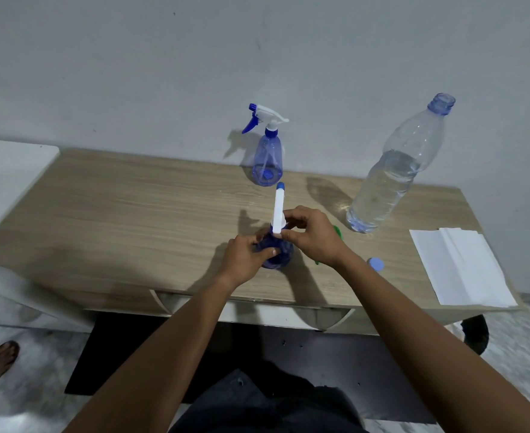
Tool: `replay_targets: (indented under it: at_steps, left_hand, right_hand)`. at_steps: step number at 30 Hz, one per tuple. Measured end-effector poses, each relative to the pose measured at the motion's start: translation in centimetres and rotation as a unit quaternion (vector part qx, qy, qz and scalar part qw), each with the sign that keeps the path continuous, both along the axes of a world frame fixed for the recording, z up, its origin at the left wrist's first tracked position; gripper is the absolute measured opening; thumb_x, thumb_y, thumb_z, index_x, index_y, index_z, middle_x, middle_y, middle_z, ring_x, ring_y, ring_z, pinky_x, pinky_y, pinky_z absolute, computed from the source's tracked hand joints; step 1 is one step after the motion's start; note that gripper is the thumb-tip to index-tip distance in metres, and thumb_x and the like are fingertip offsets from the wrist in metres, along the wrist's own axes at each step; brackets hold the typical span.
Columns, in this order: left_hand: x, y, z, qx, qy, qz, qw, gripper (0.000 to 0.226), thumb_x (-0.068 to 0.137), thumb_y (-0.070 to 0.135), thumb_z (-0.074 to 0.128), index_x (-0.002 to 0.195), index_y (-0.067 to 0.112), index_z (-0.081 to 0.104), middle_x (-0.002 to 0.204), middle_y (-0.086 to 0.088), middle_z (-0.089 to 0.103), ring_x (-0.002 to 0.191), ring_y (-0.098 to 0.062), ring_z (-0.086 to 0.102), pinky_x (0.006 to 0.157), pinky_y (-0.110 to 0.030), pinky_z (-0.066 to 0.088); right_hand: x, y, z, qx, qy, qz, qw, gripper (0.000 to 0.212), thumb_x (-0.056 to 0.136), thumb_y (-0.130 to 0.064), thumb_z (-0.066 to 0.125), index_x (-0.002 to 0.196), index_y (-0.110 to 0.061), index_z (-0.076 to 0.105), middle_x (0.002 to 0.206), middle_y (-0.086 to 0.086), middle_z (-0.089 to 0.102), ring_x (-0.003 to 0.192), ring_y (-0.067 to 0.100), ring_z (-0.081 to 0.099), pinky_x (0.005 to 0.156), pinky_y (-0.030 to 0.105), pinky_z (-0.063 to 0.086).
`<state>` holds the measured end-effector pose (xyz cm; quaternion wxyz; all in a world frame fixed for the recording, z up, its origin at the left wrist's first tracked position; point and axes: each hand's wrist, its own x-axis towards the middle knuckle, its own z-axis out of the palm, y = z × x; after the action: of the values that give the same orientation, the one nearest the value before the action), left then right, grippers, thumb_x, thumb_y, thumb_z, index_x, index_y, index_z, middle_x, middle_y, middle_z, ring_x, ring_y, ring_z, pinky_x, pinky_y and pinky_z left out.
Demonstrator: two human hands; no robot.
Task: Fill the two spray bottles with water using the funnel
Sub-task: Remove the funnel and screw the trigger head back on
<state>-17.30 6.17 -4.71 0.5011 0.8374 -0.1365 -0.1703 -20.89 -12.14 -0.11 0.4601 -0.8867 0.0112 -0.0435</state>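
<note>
Near the front edge of the light wooden desk (132,207), left hand (245,256) wrapped around the body of a blue translucent plastic spray bottle (281,256), standing upright. Right hand (312,237) pinching the white trigger head (278,210) at its neck. Second blue spray bottle (267,165) upright at the back edge. Clear uncapped water bottle (391,179) toward the back right corner. Green funnel (337,232) mostly hidden behind the right hand. White folded paper (457,267) on the right edge.

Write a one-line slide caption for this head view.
Left hand steadies a spray bottle while right hand grips its sprayer head; second sprayer and open water bottle stand behind.
</note>
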Motion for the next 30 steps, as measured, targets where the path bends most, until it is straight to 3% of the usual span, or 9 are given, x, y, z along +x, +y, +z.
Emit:
replay_targets:
  at_steps: [3,6,9,14,18,21,25,30]
  left_hand:
    - [-0.1,0.1,0.2,0.007,-0.004,0.003,1.0,0.024,0.083,0.028,0.081,0.106,0.021,0.079,0.084,0.003,0.076,0.078,-0.009,0.068,0.06,-0.004,0.042]
    - [-0.1,0.0,0.1,0.007,-0.003,0.0,1.0,0.022,0.082,0.03,0.082,0.102,0.02,0.079,0.083,0.001,0.077,0.076,-0.01,0.068,0.059,-0.008,0.042]
    - [-0.1,0.1,0.4,0.006,-0.004,-0.005,1.0,0.021,0.083,0.029,0.081,0.103,0.023,0.078,0.082,0.003,0.076,0.074,-0.006,0.067,0.062,-0.012,0.042]
    - [-0.1,0.1,0.8,0.028,-0.02,0.004,0.999,0.017,0.082,0.031,0.081,0.097,0.023,0.078,0.072,0.006,0.07,0.065,-0.002,0.06,0.055,-0.006,0.04]
    - [-0.2,0.0,1.0,0.033,-0.017,0.003,0.999,0.012,0.084,0.027,0.08,0.093,0.022,0.076,0.07,0.007,0.067,0.061,-0.001,0.059,0.054,-0.005,0.039]
    - [-0.2,0.1,1.0,0.028,-0.013,-0.002,1.0,0.018,0.084,0.029,0.08,0.1,0.022,0.077,0.078,0.003,0.072,0.066,-0.003,0.061,0.055,-0.004,0.041]
    - [-0.3,0.1,1.0,0.004,-0.015,-0.012,1.0,0.028,0.084,0.025,0.08,0.112,0.026,0.076,0.079,0.011,0.072,0.07,0.004,0.063,0.059,-0.002,0.039]
    - [-0.2,0.2,0.7,0.004,-0.009,-0.011,1.0,0.029,0.083,0.029,0.081,0.111,0.026,0.077,0.087,0.005,0.077,0.075,-0.002,0.066,0.065,-0.013,0.043]
  right_hand:
    - [0.1,0.0,-0.1,0.023,0.01,-0.023,0.999,0.031,0.076,-0.017,0.088,0.105,-0.013,0.078,0.092,-0.007,0.073,0.084,0.009,0.069,0.077,0.017,0.051]
    - [0.1,0.3,-0.3,0.038,0.014,-0.057,0.998,0.034,0.072,-0.02,0.092,0.1,-0.008,0.076,0.09,0.001,0.077,0.083,0.014,0.072,0.075,0.019,0.054]
    - [0.0,0.8,-0.2,0.029,0.005,-0.067,0.997,0.028,0.071,-0.021,0.091,0.092,-0.012,0.075,0.088,-0.003,0.077,0.082,0.013,0.073,0.076,0.027,0.057]
    - [-0.6,1.4,0.3,0.024,-0.03,-0.075,0.996,0.022,0.072,-0.019,0.089,0.089,-0.022,0.074,0.086,-0.012,0.075,0.084,0.001,0.071,0.079,0.021,0.055]
    - [-0.9,1.3,0.1,0.041,-0.036,-0.076,0.996,0.023,0.073,-0.013,0.086,0.087,-0.028,0.075,0.088,-0.011,0.077,0.085,0.001,0.072,0.083,0.025,0.056]
    - [-0.7,1.2,-0.2,0.049,-0.014,-0.086,0.995,0.022,0.073,-0.019,0.089,0.092,-0.02,0.078,0.091,-0.008,0.078,0.088,0.002,0.073,0.084,0.025,0.057]
    - [-0.7,1.2,-0.3,0.063,0.0,-0.097,0.993,0.029,0.072,-0.022,0.091,0.098,-0.015,0.08,0.093,-0.005,0.079,0.09,0.005,0.074,0.086,0.029,0.059]
    - [-1.0,1.4,-0.3,0.07,0.007,-0.109,0.992,0.028,0.071,-0.024,0.092,0.096,-0.016,0.081,0.09,-0.004,0.079,0.088,0.008,0.075,0.087,0.035,0.06]
